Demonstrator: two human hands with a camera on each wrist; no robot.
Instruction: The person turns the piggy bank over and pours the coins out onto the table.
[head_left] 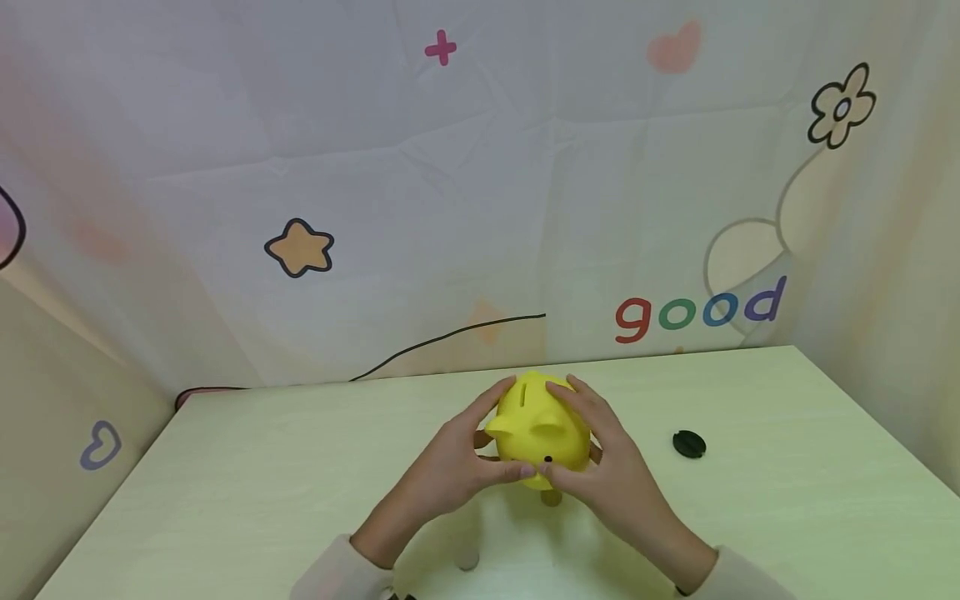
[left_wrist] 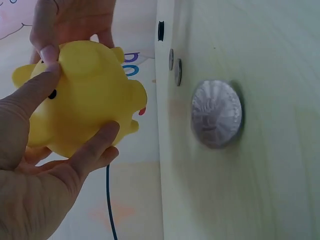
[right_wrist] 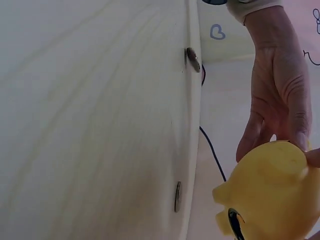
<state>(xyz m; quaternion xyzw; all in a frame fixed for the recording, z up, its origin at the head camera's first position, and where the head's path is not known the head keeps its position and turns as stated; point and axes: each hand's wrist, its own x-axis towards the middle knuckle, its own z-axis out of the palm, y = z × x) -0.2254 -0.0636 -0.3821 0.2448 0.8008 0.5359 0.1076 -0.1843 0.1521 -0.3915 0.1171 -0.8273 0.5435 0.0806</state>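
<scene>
A yellow piggy bank [head_left: 543, 417] is held up above the table between both hands. Its coin slot shows on top in the head view, its snout faces the person, and in the right wrist view a dark round opening shows in its underside. The left hand [head_left: 453, 467] grips its left side, thumb across the front and fingers behind. On the opposite side the right hand [head_left: 618, 467] grips it, thumb on the snout. Below it is a brownish coin [head_left: 551, 497]; a silvery coin [head_left: 467, 559] lies nearer the person. The left wrist view shows a large coin [left_wrist: 216, 114] close up.
A black oval stopper [head_left: 689, 444] lies on the pale wood-grain table [head_left: 300, 467], right of the hands. A printed curtain [head_left: 450, 208] hangs behind the table and along its sides. More coins [left_wrist: 178, 72] appear farther off in the left wrist view.
</scene>
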